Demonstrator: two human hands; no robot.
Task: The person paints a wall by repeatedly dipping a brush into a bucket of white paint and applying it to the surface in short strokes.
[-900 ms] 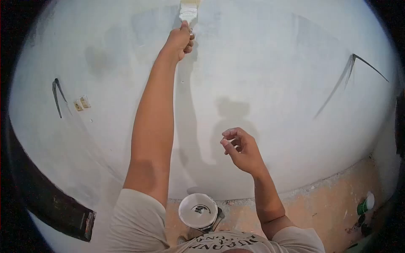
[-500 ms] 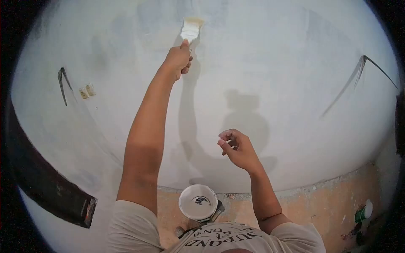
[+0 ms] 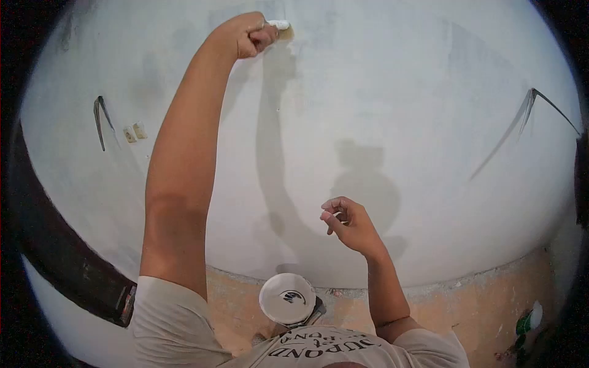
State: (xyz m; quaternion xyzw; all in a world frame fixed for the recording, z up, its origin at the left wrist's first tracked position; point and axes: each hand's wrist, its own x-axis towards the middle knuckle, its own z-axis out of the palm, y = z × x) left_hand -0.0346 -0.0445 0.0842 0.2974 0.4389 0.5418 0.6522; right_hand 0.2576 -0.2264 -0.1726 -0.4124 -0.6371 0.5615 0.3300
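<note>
High on the whitish wall (image 3: 429, 122), my left hand (image 3: 250, 37) is closed around a paintbrush (image 3: 280, 25). White paint coats the part near its handle, and the yellowish bristles point down against the wall; most of the handle is hidden in my fist. My right hand (image 3: 346, 222) hangs in front of the lower wall, fingers loosely curled with a gap to the thumb and nothing visible between them. Below it to the left is a white bucket (image 3: 270, 300) with dark marks inside.
Bent dark wires stick out of the wall at left (image 3: 100, 122) and right (image 3: 546, 101). Two small wall boxes (image 3: 134, 132) sit beside the left wire. A dark frame (image 3: 67, 257) runs along the left edge. A green-and-white item (image 3: 529, 320) lies on the stained floor at right.
My left hand has moved up and slightly left, and the brush has turned from bristles up to bristles down. My right hand is nearly unchanged; the view has shifted slightly.
</note>
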